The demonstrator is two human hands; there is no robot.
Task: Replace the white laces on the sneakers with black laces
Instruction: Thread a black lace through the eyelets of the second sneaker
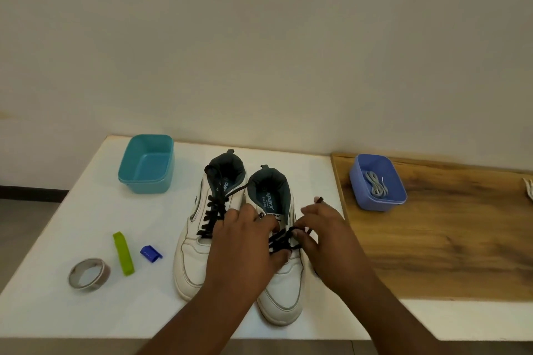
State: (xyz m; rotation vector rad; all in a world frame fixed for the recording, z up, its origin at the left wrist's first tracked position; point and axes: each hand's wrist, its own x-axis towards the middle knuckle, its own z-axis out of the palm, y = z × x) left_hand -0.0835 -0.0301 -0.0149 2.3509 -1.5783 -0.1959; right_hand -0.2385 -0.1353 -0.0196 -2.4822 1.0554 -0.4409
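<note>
While both forearms reach in from the near edge of the white desk [86, 181], the left hand [245, 242] and right hand [326, 239] work over the right sneaker [281, 291], each with fingers pinched on its black lace [284, 239]. Just beside it stands the left sneaker [190, 253], already laced in black. Left of the shoes lie a tape roll [89, 274], a green clip [123, 253] and a blue clip [150, 253]. Farther back sit a teal tub [145, 181] and, on a wooden board [447, 239], a blue tub [377, 204] holding white laces [376, 187].
</note>
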